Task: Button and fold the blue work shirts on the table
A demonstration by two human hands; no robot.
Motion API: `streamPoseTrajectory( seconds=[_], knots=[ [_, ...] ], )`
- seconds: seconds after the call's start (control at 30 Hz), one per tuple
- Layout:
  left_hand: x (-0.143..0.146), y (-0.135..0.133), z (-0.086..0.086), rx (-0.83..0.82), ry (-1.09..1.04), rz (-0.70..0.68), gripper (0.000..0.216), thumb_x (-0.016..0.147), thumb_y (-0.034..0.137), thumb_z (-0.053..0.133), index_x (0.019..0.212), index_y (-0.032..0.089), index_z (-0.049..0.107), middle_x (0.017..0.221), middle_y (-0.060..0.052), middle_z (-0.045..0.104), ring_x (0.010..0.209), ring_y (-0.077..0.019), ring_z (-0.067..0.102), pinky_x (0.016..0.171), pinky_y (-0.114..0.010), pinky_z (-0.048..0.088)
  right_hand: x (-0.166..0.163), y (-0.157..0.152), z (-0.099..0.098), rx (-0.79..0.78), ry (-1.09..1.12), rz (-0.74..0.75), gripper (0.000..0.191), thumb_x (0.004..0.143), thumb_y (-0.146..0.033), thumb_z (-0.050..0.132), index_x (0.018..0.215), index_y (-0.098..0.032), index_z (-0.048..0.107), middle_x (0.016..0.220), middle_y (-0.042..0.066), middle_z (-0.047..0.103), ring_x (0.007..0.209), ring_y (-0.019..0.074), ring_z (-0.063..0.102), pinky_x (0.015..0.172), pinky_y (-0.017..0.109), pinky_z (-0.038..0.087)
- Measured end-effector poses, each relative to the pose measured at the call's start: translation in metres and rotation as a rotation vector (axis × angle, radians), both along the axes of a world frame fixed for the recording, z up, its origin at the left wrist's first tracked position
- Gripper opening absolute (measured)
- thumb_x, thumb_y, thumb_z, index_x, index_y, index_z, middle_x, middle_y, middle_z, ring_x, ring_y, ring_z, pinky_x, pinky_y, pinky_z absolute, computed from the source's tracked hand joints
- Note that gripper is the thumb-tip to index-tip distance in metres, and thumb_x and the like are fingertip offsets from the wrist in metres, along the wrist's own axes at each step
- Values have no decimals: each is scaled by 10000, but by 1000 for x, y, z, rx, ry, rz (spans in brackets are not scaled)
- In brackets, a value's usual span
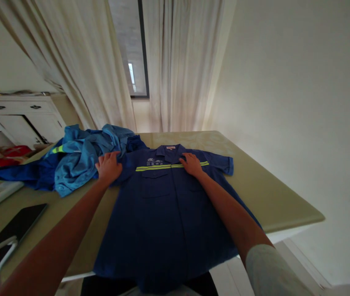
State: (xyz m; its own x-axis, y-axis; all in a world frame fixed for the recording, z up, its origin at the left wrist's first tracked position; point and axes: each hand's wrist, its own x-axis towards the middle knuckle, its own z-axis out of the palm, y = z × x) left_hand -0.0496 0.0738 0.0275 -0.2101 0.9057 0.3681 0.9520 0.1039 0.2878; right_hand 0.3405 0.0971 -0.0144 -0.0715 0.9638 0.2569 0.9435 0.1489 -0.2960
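Observation:
A navy short-sleeved work shirt [159, 213] lies front up on the table, its collar at the far end and its hem hanging over the near edge. A yellow-green reflective stripe crosses the chest, with white print above it on the left side. My left hand [109, 167] rests at the left sleeve, fingers apart, beside a heap of blue clothes [82, 152]. My right hand [192, 164] lies open on the chest just right of the collar, over part of the stripe. The right sleeve [222, 162] is spread out with its cuff visible.
The table [273, 201] has a pale green-beige cover. A black tablet [17, 226] and a white cable [0, 263] lie at the near left. Red items [11, 154] and a white cabinet [17, 115] stand further left. Curtains [184, 70] hang behind; a wall is on the right.

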Motion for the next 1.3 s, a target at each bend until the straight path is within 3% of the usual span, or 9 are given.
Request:
streamPoseTrajectory(
  seconds=[0.2,0.33,0.47,0.73,0.9,1.0,1.1,1.2,1.3],
  knots=[
    [68,60,-8,-10,67,-409,421,980,230,430,1303,196,697,1346,-99,702,1240,-283,628,1109,-411,457,47,55,-1,-29,-61,-149,580,1085,-434,462,1582,-135,445,1642,176,442,1466,326,444,1188,448,352],
    [94,101,-30,-81,138,-426,440,1053,346,396,1394,206,636,1411,-132,666,1308,-317,583,1106,-468,427,59,78,-16,-95,-99,-153,592,1077,-505,471,1588,-208,447,1643,149,453,1476,321,446,1199,483,325],
    [97,132,-52,-114,190,-412,423,1058,414,423,1387,265,641,1443,-152,603,1321,-360,518,1069,-539,395,64,97,-26,-56,-103,-117,517,1083,-521,440,1515,-253,537,1565,122,552,1432,303,493,1184,472,332],
    [92,196,-63,-74,106,-395,415,1027,495,459,1246,226,685,1338,-174,613,1237,-387,504,990,-541,388,71,144,-29,36,-133,-167,503,1037,-518,533,1449,-243,621,1399,148,623,1271,338,552,1064,464,408],
    [89,207,-69,-14,-21,-444,244,954,316,544,1161,234,643,1177,-121,708,1177,-330,564,1000,-488,363,71,153,-28,152,-156,-156,384,1079,-445,460,1148,-225,766,1199,132,695,1154,306,583,1052,462,385],
    [88,203,-67,-6,-81,-451,197,935,290,551,1101,235,640,1086,-95,732,1125,-308,602,1007,-471,347,72,154,-26,166,-126,12,324,1084,-364,453,1152,-225,738,1190,117,714,1124,276,610,1023,418,411],
    [90,199,-63,13,-129,-460,229,949,374,568,1111,235,652,1114,-88,748,1121,-304,616,1025,-479,326,75,157,-27,126,-87,154,274,1059,-364,504,1137,-221,724,1240,113,711,1133,268,633,987,390,462],
    [93,198,-62,24,-148,-489,302,1011,423,493,1151,250,696,1154,-85,765,1142,-304,615,1038,-505,300,79,160,-32,154,-58,89,315,1065,-377,472,1037,-216,742,1289,124,703,1157,272,639,1013,396,472],
    [94,198,-64,-5,-113,-477,343,1033,344,436,1171,267,741,1183,-94,774,1158,-313,601,1022,-526,296,84,163,-39,155,-49,-57,286,1036,-360,503,1114,-197,724,1216,145,727,1099,295,656,984,418,482]
  ],
)
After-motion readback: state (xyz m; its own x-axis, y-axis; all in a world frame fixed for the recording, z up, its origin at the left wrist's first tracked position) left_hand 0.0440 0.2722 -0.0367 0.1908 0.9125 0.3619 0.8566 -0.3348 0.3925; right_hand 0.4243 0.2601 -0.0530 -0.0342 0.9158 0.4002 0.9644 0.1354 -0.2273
